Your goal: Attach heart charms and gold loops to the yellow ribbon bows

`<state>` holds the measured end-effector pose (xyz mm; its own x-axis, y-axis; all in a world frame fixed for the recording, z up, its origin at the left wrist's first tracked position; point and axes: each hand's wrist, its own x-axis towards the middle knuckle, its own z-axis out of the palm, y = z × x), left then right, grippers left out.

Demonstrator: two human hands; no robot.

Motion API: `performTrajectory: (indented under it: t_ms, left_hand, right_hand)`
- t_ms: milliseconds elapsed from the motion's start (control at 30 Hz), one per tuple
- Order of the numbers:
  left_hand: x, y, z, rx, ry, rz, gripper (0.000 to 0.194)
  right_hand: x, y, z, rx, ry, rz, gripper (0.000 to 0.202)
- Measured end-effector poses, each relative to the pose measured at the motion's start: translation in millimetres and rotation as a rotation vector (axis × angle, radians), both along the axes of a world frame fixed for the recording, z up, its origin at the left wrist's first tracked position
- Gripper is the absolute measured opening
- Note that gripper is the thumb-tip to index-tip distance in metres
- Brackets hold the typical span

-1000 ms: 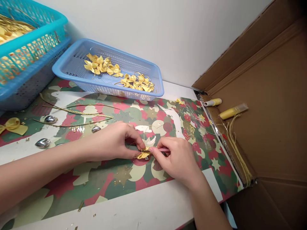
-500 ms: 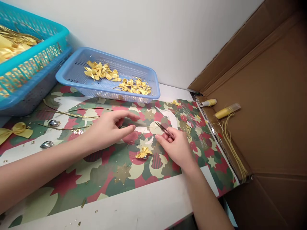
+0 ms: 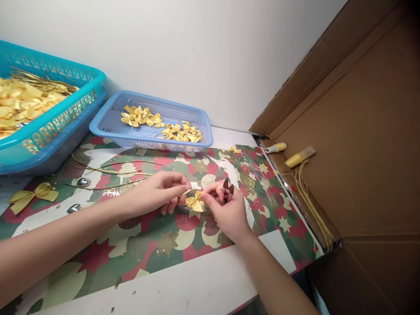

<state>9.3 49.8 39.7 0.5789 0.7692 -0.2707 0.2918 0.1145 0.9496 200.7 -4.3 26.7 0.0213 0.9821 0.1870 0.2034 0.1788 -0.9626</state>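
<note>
A yellow ribbon bow (image 3: 195, 201) with a loop of gold cord (image 3: 185, 192) is lifted between my two hands, above the patterned sheet. My left hand (image 3: 169, 191) pinches the cord at the bow's left side. With thumb and fingertips, my right hand (image 3: 228, 210) grips the bow's right edge. A dark, pointed two-pronged tool (image 3: 226, 186), perhaps tweezers, is tucked in that same hand with its ends pointing up. To the left lie two silver heart-shaped pieces (image 3: 75, 208), some loose gold cords (image 3: 113, 171) and a larger yellow bow (image 3: 34, 196).
Behind my hands a blue basket (image 3: 98, 129) holds finished-looking bows. A turquoise basket (image 3: 98, 78) of yellow ribbon stands at left. Cardboard (image 3: 348, 144) walls the right side, beside yellow spools (image 3: 300, 156) and hanging cords (image 3: 310, 205). Tiny gold bits dot the sheet.
My hands have come together and picked the bow up from the sheet. The pointed tool has turned upright in my right hand. The view has tilted upward slightly.
</note>
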Motion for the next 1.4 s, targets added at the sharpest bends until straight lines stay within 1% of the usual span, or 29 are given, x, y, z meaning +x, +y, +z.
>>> performTrajectory:
  t_ms: [67, 100, 167, 233, 267, 333, 433, 500, 533, 600, 633, 700, 767, 900, 967, 1100, 1267, 1333, 1400]
  left_hand:
    - [1, -2, 1.9, -0.096, -0.089, -0.113, 0.030]
    - [1, -3, 2.2, -0.114, -0.115, -0.157, 0.030]
    - [2, -6, 1.5, -0.089, -0.117, -0.197, 0.029]
    - [3, -8, -0.6, -0.017, -0.087, -0.181, 0.031]
    - [3, -9, -1.9, 0.022, -0.072, -0.165, 0.032]
    - [4, -11, -4.7, 0.111, -0.049, -0.110, 0.034]
    - [4, -12, -8.6, 0.269, -0.009, -0.032, 0.032]
    - [4, -13, -10.5, 0.372, 0.014, -0.022, 0.030]
    - [4, -14, -11.2, 0.413, 0.019, -0.025, 0.029]
    - [4, -15, -12.5, 0.473, 0.020, -0.023, 0.028]
    - [5, -16, -12.8, 0.493, 0.019, -0.017, 0.028]
    - [6, -17, -13.0, 0.519, 0.025, -0.009, 0.028]
    - [7, -18, -12.1, 0.533, 0.044, -0.026, 0.029]
    - [7, -17, -8.4, 0.508, 0.031, -0.117, 0.033]
    - [7, -16, -7.4, 0.479, 0.013, -0.164, 0.033]
    - [6, -15, -9.0, 0.429, -0.001, -0.246, 0.034]
    - [7, -17, -9.1, 0.384, 0.038, -0.232, 0.033]
    - [8, -18, -7.6, 0.356, 0.040, -0.243, 0.032]
    - [8, -18, -6.6, 0.308, 0.014, -0.279, 0.031]
  right_hand:
    - [-2, 0, -2.4, 0.089, 0.016, -0.033, 0.040]
    - [-2, 0, -3.6, 0.125, 0.018, -0.038, 0.040]
    - [-2, 0, -5.3, 0.169, -0.002, -0.030, 0.039]
    - [2, 2, -5.8, 0.164, -0.091, -0.051, 0.038]
    - [5, 4, -5.7, 0.142, -0.171, -0.076, 0.036]
    - [14, 9, -5.6, 0.065, -0.412, -0.153, 0.029]
    - [26, 16, -5.7, -0.072, -0.804, -0.176, 0.018]
    - [29, 17, -4.7, -0.080, -0.953, -0.183, 0.014]
    - [29, 16, -3.5, -0.040, -0.979, -0.200, 0.013]
    - [26, 12, 0.1, 0.114, -0.952, -0.210, 0.019]
    - [24, 10, 1.9, 0.206, -0.916, -0.184, 0.021]
    - [18, 5, 4.4, 0.364, -0.834, -0.038, 0.016]
    - [13, 2, 4.7, 0.433, -0.805, 0.089, 0.017]
    - [9, 2, 3.3, 0.399, -0.832, 0.234, 0.023]
    - [10, 3, 3.8, 0.403, -0.816, 0.284, 0.027]
    - [10, 3, 3.6, 0.447, -0.790, 0.259, 0.026]
    - [6, 2, -1.0, 0.538, -0.834, 0.202, 0.027]
    - [4, 2, -2.8, 0.537, -0.826, 0.205, 0.027]
    - [2, 1, -4.3, 0.495, -0.766, 0.232, 0.028]
